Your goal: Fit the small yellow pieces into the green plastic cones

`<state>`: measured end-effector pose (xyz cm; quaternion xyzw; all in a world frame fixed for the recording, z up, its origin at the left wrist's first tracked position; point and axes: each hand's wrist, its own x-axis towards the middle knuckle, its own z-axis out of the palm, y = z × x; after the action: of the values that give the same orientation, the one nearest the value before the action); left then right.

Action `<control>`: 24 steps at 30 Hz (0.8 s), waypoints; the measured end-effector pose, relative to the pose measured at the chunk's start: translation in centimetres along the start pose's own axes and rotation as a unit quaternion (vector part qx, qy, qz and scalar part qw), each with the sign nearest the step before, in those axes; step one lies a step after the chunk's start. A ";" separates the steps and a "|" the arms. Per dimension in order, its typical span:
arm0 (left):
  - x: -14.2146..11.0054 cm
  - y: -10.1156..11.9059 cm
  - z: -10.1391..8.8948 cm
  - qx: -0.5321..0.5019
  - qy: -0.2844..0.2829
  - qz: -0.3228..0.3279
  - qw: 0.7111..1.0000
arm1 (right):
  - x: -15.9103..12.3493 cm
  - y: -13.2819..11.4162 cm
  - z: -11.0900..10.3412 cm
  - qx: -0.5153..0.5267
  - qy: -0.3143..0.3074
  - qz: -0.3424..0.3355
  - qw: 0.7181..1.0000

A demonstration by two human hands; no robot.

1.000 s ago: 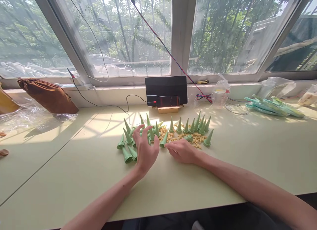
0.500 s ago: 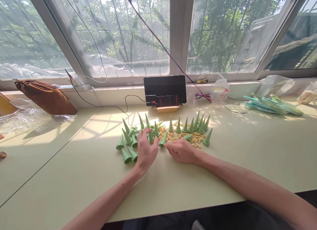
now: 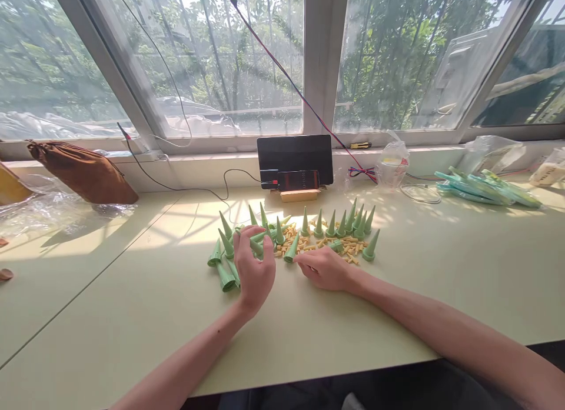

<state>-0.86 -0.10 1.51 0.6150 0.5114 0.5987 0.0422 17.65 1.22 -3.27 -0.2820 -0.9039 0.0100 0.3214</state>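
While the left hand point(image 3: 255, 272) is spread, a tapered green plastic cone point(image 3: 291, 250) leans, base beside the curled right hand point(image 3: 324, 269), grip indeterminable.

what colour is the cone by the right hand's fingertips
The cone is light green, shown best in the head view.

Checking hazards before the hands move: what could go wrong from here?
1. The left hand, fingers spread among crowded green cones, might tip a standing cone just beyond its thumb.
2. The right hand has its fingertips at the base of a slanted cone; a nudge might roll it.
3. Loose yellow pegs lie just beyond the right hand, so a sweep could scatter them.
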 end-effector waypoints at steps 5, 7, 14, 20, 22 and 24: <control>-0.5 0.3 -0.1 -0.088 -0.041 0.048 0.994 | 0.1 -0.3 -0.3 0.009 0.007 0.009 1.000; -1.0 0.1 0.0 -0.146 -0.094 0.046 0.984 | 0.1 -0.4 -0.3 0.024 0.016 0.012 1.000; -1.9 0.2 0.3 -0.189 -0.219 0.070 0.955 | 0.3 -0.9 -0.8 0.061 -0.007 0.022 0.998; -1.9 0.3 0.4 -0.227 -0.240 0.069 0.941 | 0.3 -1.1 -0.9 0.056 -0.017 0.004 0.998; -2.0 0.2 0.5 -0.232 -0.238 0.064 0.941 | 0.2 -1.2 -0.8 0.056 -0.026 -0.001 0.998; -2.1 0.2 0.5 -0.230 -0.240 0.060 0.941 | 0.2 -1.3 -0.6 0.056 -0.029 -0.001 0.998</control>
<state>0.15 -1.32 0.10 0.7432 0.2967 0.5363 0.2684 17.18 0.15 -2.41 -0.2623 -0.9112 0.0683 0.3102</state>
